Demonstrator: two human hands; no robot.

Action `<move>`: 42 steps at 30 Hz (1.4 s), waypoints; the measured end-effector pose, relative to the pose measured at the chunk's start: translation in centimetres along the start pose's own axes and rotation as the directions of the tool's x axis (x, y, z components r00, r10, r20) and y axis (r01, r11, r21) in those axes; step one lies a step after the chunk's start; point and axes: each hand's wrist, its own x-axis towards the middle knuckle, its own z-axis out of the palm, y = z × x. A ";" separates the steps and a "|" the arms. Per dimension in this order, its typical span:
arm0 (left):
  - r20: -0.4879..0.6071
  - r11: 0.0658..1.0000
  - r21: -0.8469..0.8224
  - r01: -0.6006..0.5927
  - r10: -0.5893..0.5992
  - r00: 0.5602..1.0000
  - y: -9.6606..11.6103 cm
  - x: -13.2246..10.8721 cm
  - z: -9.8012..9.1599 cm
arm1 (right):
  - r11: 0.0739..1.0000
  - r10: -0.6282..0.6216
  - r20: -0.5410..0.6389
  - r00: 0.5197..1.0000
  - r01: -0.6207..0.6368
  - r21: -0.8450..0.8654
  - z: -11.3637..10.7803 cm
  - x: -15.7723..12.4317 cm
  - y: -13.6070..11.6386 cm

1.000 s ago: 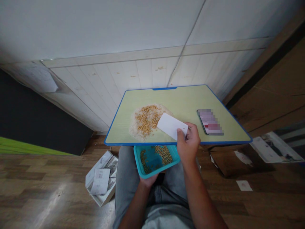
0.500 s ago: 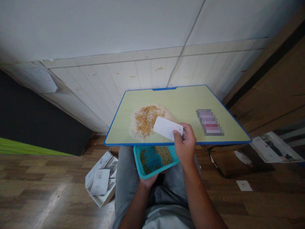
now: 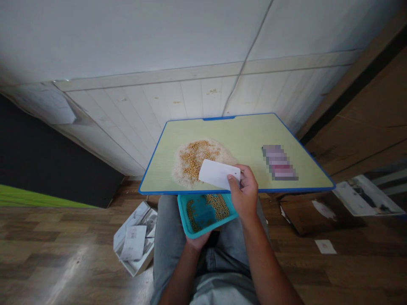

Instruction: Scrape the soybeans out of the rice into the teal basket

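My right hand pinches a white plastic card and holds it flat over the near edge of a mixed pile of rice and yellow beans on the green table. Under the table's front edge my left hand supports a teal tray from below. The tray holds several yellow beans. Most of my left hand is hidden beneath the tray.
A phone lies on the table's right side. On the wooden floor, an open white box with papers sits to my left. Cardboard and a printed sheet lie to my right. A white panelled wall stands behind.
My right hand has carried the card leftward and a little nearer, along the pile's near edge. The tray and my left hand have stayed put.
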 end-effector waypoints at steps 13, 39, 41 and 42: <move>0.043 1.000 -0.014 0.011 -0.010 0.999 0.1 0.1 -0.2 | 1.000 -0.005 0.076 0.997 0.005 -0.002 0.4 0.0 -0.6; -0.218 0.999 -0.025 -0.029 0.023 0.976 -0.4 -0.3 2.4 | 0.995 0.036 0.091 0.995 -0.044 0.086 -0.2 0.3 -0.7; -0.182 1.000 0.016 -0.024 0.026 0.983 -0.5 -0.3 2.2 | 0.995 0.038 0.097 0.995 -0.047 0.084 -0.2 0.3 -0.7; -0.169 0.999 0.033 -0.027 0.032 0.985 -0.5 -0.3 2.0 | 0.996 0.041 0.097 0.994 -0.048 0.081 -0.2 0.4 -0.7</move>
